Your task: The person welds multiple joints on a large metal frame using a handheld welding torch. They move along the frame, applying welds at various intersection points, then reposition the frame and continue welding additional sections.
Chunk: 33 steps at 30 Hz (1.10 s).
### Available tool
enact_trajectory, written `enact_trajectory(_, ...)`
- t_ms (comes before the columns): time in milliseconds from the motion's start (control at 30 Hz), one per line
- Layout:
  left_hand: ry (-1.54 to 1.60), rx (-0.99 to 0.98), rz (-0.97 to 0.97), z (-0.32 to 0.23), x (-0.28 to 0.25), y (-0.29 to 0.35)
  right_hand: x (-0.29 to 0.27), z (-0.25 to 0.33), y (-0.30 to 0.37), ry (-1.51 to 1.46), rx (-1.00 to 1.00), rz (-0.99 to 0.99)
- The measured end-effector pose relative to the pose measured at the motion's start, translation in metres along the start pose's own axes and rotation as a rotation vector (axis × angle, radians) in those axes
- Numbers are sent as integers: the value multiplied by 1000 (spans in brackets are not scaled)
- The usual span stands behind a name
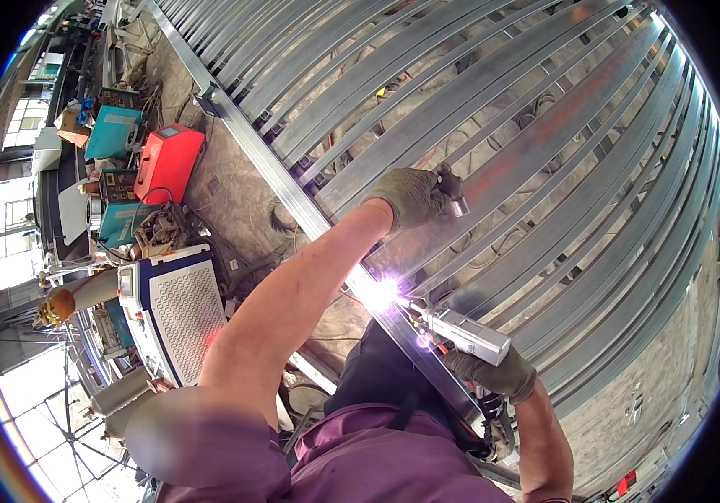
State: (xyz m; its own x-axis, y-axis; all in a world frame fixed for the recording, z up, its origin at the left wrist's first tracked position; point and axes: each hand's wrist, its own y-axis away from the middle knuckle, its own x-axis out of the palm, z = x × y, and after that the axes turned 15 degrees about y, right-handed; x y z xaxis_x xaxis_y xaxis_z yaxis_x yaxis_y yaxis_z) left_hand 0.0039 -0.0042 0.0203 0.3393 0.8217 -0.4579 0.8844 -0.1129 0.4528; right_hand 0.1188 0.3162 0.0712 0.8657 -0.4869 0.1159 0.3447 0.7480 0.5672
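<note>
My right hand [494, 373], in a dull green work glove, is closed round a silver, box-shaped handheld welding gun [470, 335]. The gun's nozzle meets a long metal rail [335, 230], where a bright white-violet glare [383, 291] hides the joint. Farther out, my gloved left hand [414, 197] is closed on a hammer [452, 191] with a dark body and a shiny round face; most of its handle is hidden. That hand is over a wide flat metal bar [511, 172], one of several grey bars joined to the rail. Whether it rests on the bar, I cannot tell.
To the left stand a white-and-blue machine with a perforated panel [184, 310], a red machine [168, 163] and teal machines [114, 132]. Loose cables [238, 272] run over the concrete floor between them and the rail. More cables lie beneath the bars.
</note>
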Motion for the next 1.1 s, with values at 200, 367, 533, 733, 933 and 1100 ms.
enact_trajectory(200,-66,-58,57,1,-1,-3,0,8,2,-7,55,-1)
enact_trajectory(367,-72,-30,36,3,0,-3,2,4,0,32,36,-12)
enact_trajectory(533,-39,-7,42,-4,-1,1,3,6,2,27,27,-37)
enact_trajectory(733,91,2,0,32,13,-11,7,7,3,3,22,-39)
enact_trajectory(933,4,22,-10,5,7,1,20,6,19,65,31,-186)
enact_trajectory(1100,189,-92,39,5,3,5,31,11,22,51,158,-176)
